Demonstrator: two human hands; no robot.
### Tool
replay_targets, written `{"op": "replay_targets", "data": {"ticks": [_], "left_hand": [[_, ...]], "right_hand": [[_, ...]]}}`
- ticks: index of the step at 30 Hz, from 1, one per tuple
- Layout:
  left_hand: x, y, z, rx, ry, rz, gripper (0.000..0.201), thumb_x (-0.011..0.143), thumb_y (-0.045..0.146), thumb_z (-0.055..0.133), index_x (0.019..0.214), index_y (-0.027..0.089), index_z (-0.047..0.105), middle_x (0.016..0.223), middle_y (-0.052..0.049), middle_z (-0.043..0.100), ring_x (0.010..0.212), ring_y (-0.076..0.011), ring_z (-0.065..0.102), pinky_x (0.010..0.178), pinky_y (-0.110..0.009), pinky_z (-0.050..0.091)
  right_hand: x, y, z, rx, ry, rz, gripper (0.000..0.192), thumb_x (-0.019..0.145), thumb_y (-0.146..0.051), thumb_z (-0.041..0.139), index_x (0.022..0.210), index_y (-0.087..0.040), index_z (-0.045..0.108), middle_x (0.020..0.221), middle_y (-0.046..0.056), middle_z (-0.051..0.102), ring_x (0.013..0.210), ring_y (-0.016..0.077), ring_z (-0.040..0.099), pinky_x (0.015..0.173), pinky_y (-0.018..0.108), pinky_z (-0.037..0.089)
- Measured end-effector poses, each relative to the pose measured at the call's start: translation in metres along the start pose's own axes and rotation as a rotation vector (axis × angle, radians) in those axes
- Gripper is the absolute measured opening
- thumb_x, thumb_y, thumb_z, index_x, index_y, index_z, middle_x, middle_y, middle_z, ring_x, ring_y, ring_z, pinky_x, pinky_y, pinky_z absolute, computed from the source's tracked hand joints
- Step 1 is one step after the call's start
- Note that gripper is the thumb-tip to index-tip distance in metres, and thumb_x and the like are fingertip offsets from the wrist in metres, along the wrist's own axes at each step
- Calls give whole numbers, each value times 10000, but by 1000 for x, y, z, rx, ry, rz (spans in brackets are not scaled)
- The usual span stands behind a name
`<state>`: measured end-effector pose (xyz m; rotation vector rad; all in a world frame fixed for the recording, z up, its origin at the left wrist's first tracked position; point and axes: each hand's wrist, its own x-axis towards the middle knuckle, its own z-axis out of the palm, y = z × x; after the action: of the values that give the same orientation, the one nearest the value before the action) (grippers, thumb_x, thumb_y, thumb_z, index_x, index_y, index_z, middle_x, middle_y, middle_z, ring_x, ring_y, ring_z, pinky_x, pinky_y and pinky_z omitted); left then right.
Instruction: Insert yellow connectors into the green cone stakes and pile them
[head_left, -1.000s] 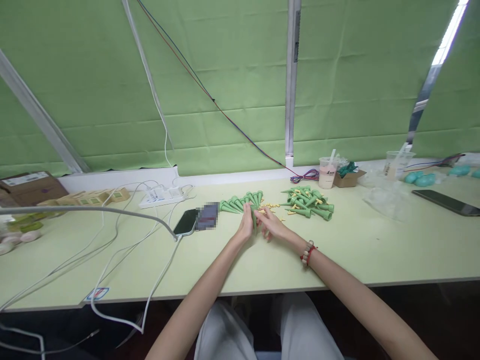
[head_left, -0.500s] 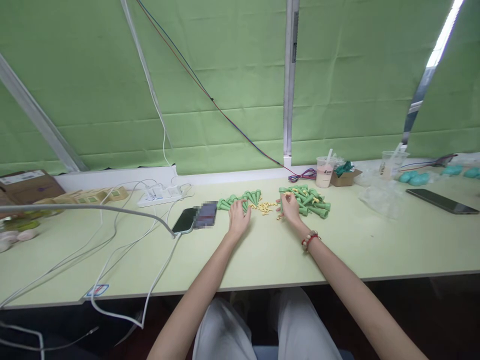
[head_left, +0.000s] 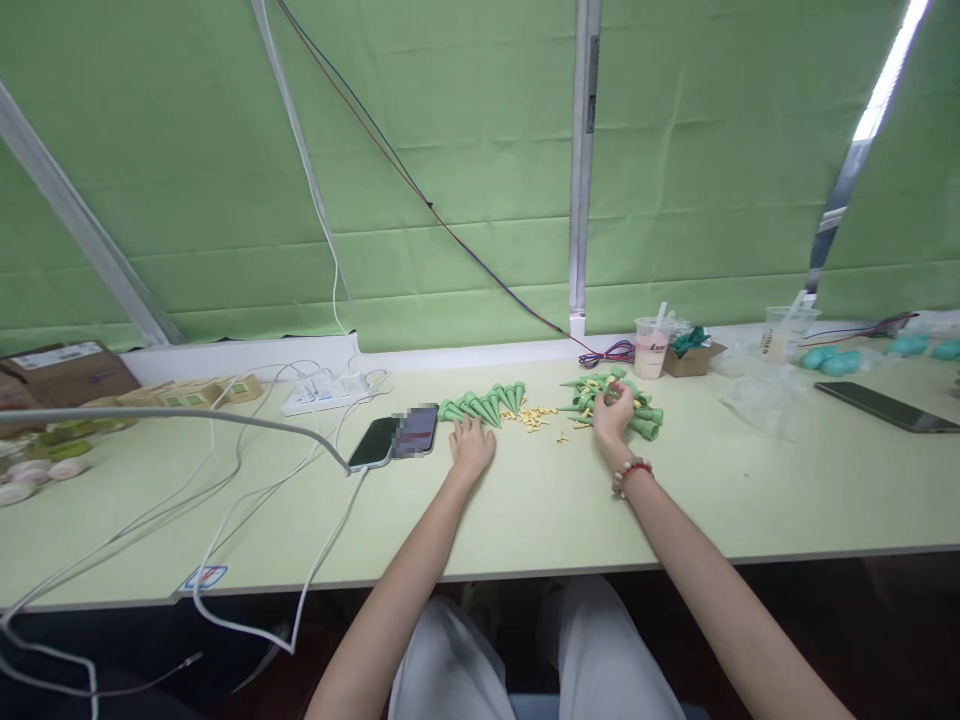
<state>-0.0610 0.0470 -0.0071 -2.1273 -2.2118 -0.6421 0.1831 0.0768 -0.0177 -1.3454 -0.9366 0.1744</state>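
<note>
My left hand (head_left: 472, 450) lies on the table with its fingers spread. Its fingertips are close to a fanned row of green cone-shaped pieces (head_left: 484, 405) whose points face me. Over to the right, my right hand (head_left: 614, 413) reaches into a loose pile of similar green cones (head_left: 646, 422), fingers curled together; what they pinch is hidden. A beaded bracelet (head_left: 631, 474) circles that wrist. Between the hands lie many small yellow pieces (head_left: 534, 418), and a few more are mixed into the green pile.
Two phones (head_left: 373, 445) lie left of the cones, with a white power strip (head_left: 324, 396) and looping cables behind. A drink cup (head_left: 651, 348), a small cardboard box (head_left: 691, 358), plastic bags (head_left: 765, 402) and another phone (head_left: 889, 406) are on the right.
My right hand has shifted right, from the yellow pieces into the green pile. The left hand has drawn back slightly toward me, uncovering more of the cone row.
</note>
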Motion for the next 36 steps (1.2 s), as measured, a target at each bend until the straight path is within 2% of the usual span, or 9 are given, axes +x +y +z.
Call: {"op": "replay_targets", "data": {"ticks": [3, 6, 10, 15, 23, 26, 29, 33, 36], "left_hand": [[3, -2, 0, 40, -10, -7, 499, 854, 307, 363, 1301, 114, 472, 1478, -158, 277, 1374, -336, 167, 1065, -469, 216], [4, -4, -1, 66, -40, -7, 472, 856, 311, 365, 1265, 127, 510, 1477, -146, 286, 1370, -332, 185, 1059, -474, 223], [1, 0, -7, 37, -53, 63, 426, 859, 287, 345, 1175, 112, 572, 1373, -178, 431, 1285, -303, 356, 1011, -445, 289], [-5, 11, -15, 0, -59, 163, 380, 851, 255, 345, 1053, 131, 642, 1120, -151, 612, 1083, -266, 531, 929, -401, 350], [-6, 16, -13, -62, -40, 255, 382, 859, 235, 346, 1121, 159, 613, 1151, -108, 622, 1085, -220, 542, 962, -355, 335], [-5, 13, -10, 6, 19, 129, 425, 832, 204, 382, 1214, 115, 547, 1344, -169, 471, 1258, -273, 397, 1033, -427, 255], [-4, 7, -8, 93, -10, -7, 481, 832, 235, 401, 1290, 115, 481, 1461, -169, 308, 1357, -308, 228, 1052, -478, 221], [-2, 3, -6, 137, 16, 2, 422, 839, 154, 344, 1202, 147, 559, 1438, -147, 354, 1356, -292, 232, 1037, -464, 252], [-1, 2, -6, 137, 51, -5, 438, 800, 58, 338, 1143, 160, 590, 1377, -156, 425, 1331, -285, 276, 1009, -454, 283]], "right_hand": [[2, -2, -2, 20, 126, 32, 348, 732, -178, 450, 1074, -117, 479, 1136, 162, 517, 970, 216, 557, 816, 333, 468], [1, -2, -3, 2, 112, 12, 373, 715, -165, 451, 1082, -124, 502, 1140, 147, 505, 1066, 237, 501, 912, 374, 415], [-2, -3, -4, -47, 76, 13, 394, 714, -156, 437, 1094, -102, 522, 1149, 154, 499, 1120, 249, 458, 991, 381, 333], [-6, -8, -7, -111, 14, 21, 408, 709, -155, 429, 1100, -100, 533, 1169, 163, 506, 1098, 258, 471, 953, 371, 343], [-13, -20, -6, -262, -66, -275, 354, 738, -133, 402, 1059, -150, 549, 1162, 123, 546, 1131, 232, 463, 961, 379, 313], [-21, -26, -3, -286, -208, -396, 341, 730, -122, 436, 1040, -164, 573, 1149, 106, 579, 1132, 226, 475, 974, 374, 304], [-31, -28, 2, -312, -474, -450, 333, 717, -137, 491, 1026, -177, 607, 1108, 88, 631, 1086, 236, 524, 967, 385, 316], [-43, -27, 7, -326, -817, -515, 360, 727, -144, 513, 1068, -186, 619, 1150, 70, 638, 1100, 223, 542, 970, 373, 327], [-48, -26, 10, -357, -920, -543, 383, 769, -186, 510, 1143, -175, 588, 1250, 90, 579, 1192, 229, 479, 1019, 390, 278]]}}
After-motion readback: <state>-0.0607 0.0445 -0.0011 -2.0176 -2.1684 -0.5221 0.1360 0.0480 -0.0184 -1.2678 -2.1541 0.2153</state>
